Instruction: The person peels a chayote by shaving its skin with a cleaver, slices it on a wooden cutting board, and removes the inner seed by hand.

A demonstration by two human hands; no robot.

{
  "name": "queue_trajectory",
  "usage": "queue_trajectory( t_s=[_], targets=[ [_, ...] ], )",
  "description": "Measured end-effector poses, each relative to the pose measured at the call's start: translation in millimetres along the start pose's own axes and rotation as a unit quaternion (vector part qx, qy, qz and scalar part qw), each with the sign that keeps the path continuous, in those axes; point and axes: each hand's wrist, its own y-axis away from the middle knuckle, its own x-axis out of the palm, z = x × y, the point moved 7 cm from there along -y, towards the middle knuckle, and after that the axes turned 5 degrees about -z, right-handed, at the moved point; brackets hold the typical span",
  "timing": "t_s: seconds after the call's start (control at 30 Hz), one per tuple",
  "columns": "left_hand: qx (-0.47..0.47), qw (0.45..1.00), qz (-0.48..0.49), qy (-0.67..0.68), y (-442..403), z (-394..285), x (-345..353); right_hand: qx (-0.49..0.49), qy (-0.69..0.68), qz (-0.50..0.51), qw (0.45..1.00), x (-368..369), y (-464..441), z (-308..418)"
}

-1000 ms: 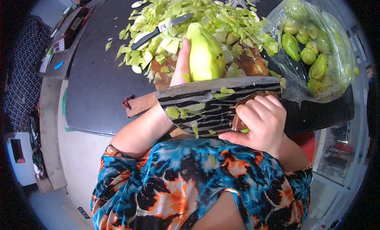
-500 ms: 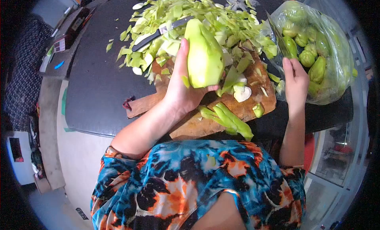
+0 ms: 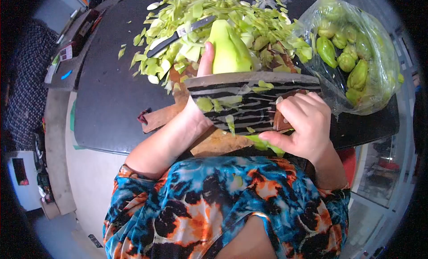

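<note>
A peeled pale-green chayote (image 3: 228,47) is held upright in my left hand (image 3: 205,61), thumb along its left side. The fingers of that hand are hidden behind a wide cleaver (image 3: 240,101). My right hand (image 3: 310,123) is closed around the cleaver's brown handle. The dark, streaked blade lies across the lower part of the chayote, its flat side facing me; I cannot tell whether it touches. Bits of green peel cling to the blade. Below it, a wooden cutting board (image 3: 220,143) shows in part, with green strips (image 3: 263,143) near its front edge.
A large heap of peelings (image 3: 187,20) covers the back of the black table (image 3: 111,98). A black-handled knife (image 3: 162,46) lies on the heap. At right sits a clear plastic bag (image 3: 379,76) holding several unpeeled chayotes (image 3: 347,62).
My right hand has come left from beside the bag, bringing the cleaver in front of the chayote. The blade has turned its flat side towards me. My left hand has hardly moved.
</note>
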Motion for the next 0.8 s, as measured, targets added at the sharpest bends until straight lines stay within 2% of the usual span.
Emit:
queue_trajectory(
  t_s=[0.07, 0.3, 0.43, 0.53, 0.6, 0.63, 0.67, 0.7, 0.73, 0.8],
  targets=[
    [0.040, 0.998, -0.010, -0.036, -1.0, -3.8, -1.0, -0.022, -0.002, -0.007, 1.000, 1.0, 0.7, 4.5],
    [0.001, 1.000, 0.011, 0.015, -1.4, -1.1, 0.2, -0.027, -0.001, -0.007, 1.000, 3.1, -0.9, 4.0],
    [-0.047, 0.997, -0.008, 0.056, 0.5, 4.3, 0.7, -0.029, -0.001, -0.015, 0.999, 5.9, -2.2, -8.0],
    [-0.050, 0.998, -0.022, 0.043, 1.7, 5.2, -0.9, -0.009, 0.002, 0.006, 1.000, 2.8, -4.9, -9.5],
    [-0.045, 0.997, -0.070, 0.001, 7.6, -0.1, 0.9, 0.025, 0.028, -0.020, 0.999, -2.9, -5.5, -23.0],
    [0.013, 0.997, -0.063, -0.052, 3.1, -9.7, -5.7, 0.047, 0.069, -0.044, 0.996, -6.2, -5.6, -34.9],
    [0.026, 0.996, -0.063, -0.055, 3.9, -13.0, -6.6, 0.081, 0.067, -0.070, 0.992, -7.6, -4.2, -50.0],
    [0.026, 0.996, -0.057, -0.063, 5.0, -14.4, -4.7, 0.128, 0.097, -0.087, 0.983, -8.2, -1.0, -65.1],
    [0.028, 0.996, -0.052, -0.071, 6.2, -15.3, -3.6, 0.225, 0.090, -0.097, 0.965, -10.4, 4.2, -86.4],
    [0.013, 0.996, -0.067, -0.053, 4.7, -7.3, -7.4, 0.269, 0.095, -0.164, 0.944, -19.5, 13.0, -114.8]
  ],
)
